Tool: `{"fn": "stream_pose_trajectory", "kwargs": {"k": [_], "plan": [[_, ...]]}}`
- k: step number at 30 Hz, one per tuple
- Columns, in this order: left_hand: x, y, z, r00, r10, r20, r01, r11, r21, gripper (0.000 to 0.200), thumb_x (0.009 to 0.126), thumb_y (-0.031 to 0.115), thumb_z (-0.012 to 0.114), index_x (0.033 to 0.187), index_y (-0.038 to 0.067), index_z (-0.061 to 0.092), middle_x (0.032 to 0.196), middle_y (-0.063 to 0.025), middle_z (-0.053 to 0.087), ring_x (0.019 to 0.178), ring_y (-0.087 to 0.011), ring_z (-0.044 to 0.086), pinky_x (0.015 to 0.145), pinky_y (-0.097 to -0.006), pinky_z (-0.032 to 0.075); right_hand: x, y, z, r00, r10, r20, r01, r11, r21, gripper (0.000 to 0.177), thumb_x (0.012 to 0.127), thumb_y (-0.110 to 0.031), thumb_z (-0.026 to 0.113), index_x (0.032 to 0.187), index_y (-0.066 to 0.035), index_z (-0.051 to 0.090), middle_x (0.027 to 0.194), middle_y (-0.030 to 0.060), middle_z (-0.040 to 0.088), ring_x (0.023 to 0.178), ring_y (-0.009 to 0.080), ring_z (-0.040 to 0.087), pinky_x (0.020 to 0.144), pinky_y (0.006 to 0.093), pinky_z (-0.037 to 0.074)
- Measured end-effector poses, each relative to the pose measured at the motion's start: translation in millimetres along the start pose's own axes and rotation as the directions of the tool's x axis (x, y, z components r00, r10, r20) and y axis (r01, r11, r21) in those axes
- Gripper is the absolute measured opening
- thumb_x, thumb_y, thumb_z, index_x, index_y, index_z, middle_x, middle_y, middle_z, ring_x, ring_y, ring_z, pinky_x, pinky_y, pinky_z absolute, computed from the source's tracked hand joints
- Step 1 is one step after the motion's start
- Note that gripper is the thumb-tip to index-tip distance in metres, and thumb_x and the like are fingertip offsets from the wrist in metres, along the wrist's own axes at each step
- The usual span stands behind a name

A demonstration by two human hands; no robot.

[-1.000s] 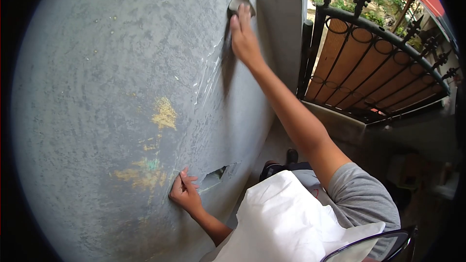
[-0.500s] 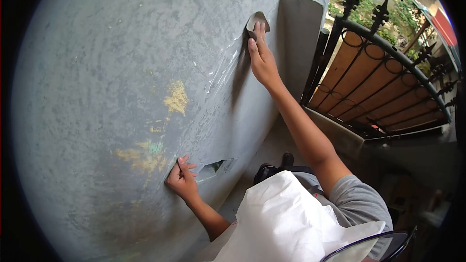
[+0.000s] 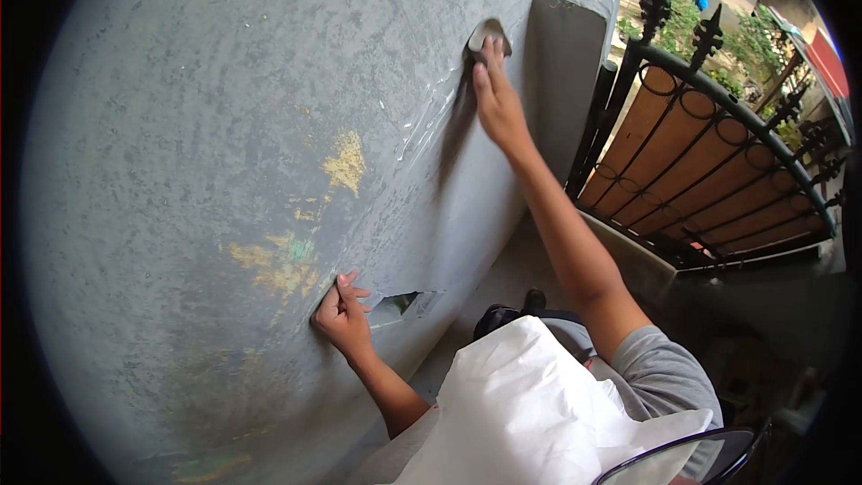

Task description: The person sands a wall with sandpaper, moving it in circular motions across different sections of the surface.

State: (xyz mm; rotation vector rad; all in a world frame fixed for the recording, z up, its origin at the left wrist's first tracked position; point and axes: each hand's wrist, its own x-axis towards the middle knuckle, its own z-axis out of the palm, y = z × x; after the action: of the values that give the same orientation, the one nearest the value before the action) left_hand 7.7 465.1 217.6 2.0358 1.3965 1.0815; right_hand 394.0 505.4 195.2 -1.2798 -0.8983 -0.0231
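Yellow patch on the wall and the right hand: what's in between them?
Between the yellow patch and the right hand are white streaks on the wall, then a dark shadow. The head view shows it.

Reaches far out with the right arm [image 3: 570, 238], only slightly bent at the elbow, extending the fingers of the right hand [image 3: 501, 106]. Holds the left hand [image 3: 344, 319] lower, with fingers partly curled.
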Motion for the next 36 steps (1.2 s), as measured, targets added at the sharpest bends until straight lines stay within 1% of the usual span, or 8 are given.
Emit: {"fn": "stream_pose_trajectory", "kwargs": {"k": [4,10,14,18,22,25,31,36], "plan": [[-1.9,-3.2,3.1,0.999,0.041,-0.035,-0.043,0.999,-0.031,0.038,0.104,0.026,0.056,0.099,-0.006,0.076,0.067,-0.0093,0.072,0.05,-0.013,0.064,0.041,-0.0256,0.049,23.8,-2.2,-9.5,0.999,0.037,-0.021,-0.038,0.999,-0.024,0.059,0.108,-0.034,0.042,0.158,-0.006,0.027,0.162,0.0303,0.017,0.153,0.0392,0.016,0.121,0.0372,0.021],[0.6,-4.8,8.1,0.997,0.05,-0.065,-0.052,0.998,-0.025,0.039,0.104,0.027,0.056,0.095,-0.006,0.076,0.068,-0.0096,0.072,0.048,-0.013,0.064,0.04,-0.0253,0.048,-62.3,-44.4,25.1,0.987,0.077,0.143,-0.075,0.997,-0.016,0.066,0.106,-0.031,0.048,0.16,-0.005,0.019,0.165,0.0272,0.007,0.153,0.0448,0.006,0.122,0.0433,0.018],[-0.2,1.0,5.1,0.999,-0.001,-0.043,0.001,1.0,0.006,0.04,0.104,0.027,0.056,0.094,-0.006,0.076,0.069,-0.0106,0.073,0.048,-0.013,0.064,0.04,-0.0253,0.049,-27.8,-33.6,26.0,0.999,0.049,0.009,-0.048,0.998,-0.043,0.066,0.107,-0.032,0.045,0.159,-0.002,0.018,0.164,0.0295,0.008,0.152,0.046,0.007,0.123,0.0436,0.017],[0.7,-5.5,7.7,0.996,0.061,-0.06,-0.062,0.998,-0.014,0.041,0.104,0.028,0.056,0.094,-0.006,0.076,0.067,-0.0109,0.072,0.047,-0.0126,0.063,0.04,-0.0251,0.048,-19.2,-32.9,24.4,0.999,0.026,-0.03,-0.027,0.999,-0.045,0.066,0.107,-0.032,0.044,0.159,-0.001,0.018,0.164,0.031,0.008,0.152,0.0464,0.007,0.123,0.0429,0.017],[1.1,-3.1,9.8,0.996,0.033,-0.088,-0.032,0.999,0.012,0.042,0.104,0.028,0.056,0.09,-0.006,0.076,0.064,-0.0107,0.071,0.045,-0.0122,0.061,0.039,-0.0247,0.046,-78.8,-42.2,40.4,0.995,0.034,0.089,-0.026,0.996,-0.083,0.068,0.106,-0.033,0.045,0.16,-0.002,0.016,0.165,0.0289,0.007,0.153,0.0459,0.008,0.123,0.0447,0.016],[1.1,-3.7,12.2,0.995,0.002,-0.102,0.0,1.0,0.023,0.043,0.104,0.028,0.056,0.088,-0.007,0.076,0.064,-0.011,0.071,0.044,-0.0123,0.06,0.038,-0.0248,0.046,-82.2,-37.2,43.3,0.996,0.034,0.083,-0.021,0.988,-0.153,0.069,0.106,-0.034,0.045,0.16,-0.003,0.015,0.165,0.0277,0.007,0.153,0.0451,0.009,0.123,0.0451,0.015],[1.1,-4.8,10.0,0.994,0.001,-0.111,0.0,1.0,0.016,0.046,0.104,0.029,0.056,0.085,-0.008,0.076,0.062,-0.0114,0.071,0.042,-0.0124,0.059,0.039,-0.0251,0.045,-8.0,-22.0,27.0,0.995,0.035,-0.088,-0.041,0.997,-0.058,0.068,0.107,-0.036,0.044,0.159,-0.003,0.018,0.165,0.0278,0.009,0.153,0.0443,0.009,0.123,0.0427,0.017],[0.2,-8.6,10.9,0.994,-0.016,-0.104,0.015,1.0,-0.013,0.057,0.106,0.038,0.051,0.083,-0.009,0.074,0.059,-0.012,0.069,0.04,-0.0133,0.057,0.038,-0.0255,0.045,-51.6,-37.4,35.4,0.998,0.062,0.028,-0.059,0.994,-0.093,0.068,0.106,-0.034,0.045,0.16,-0.004,0.018,0.165,0.0277,0.007,0.152,0.0467,0.009,0.122,0.0453,0.019]]}}
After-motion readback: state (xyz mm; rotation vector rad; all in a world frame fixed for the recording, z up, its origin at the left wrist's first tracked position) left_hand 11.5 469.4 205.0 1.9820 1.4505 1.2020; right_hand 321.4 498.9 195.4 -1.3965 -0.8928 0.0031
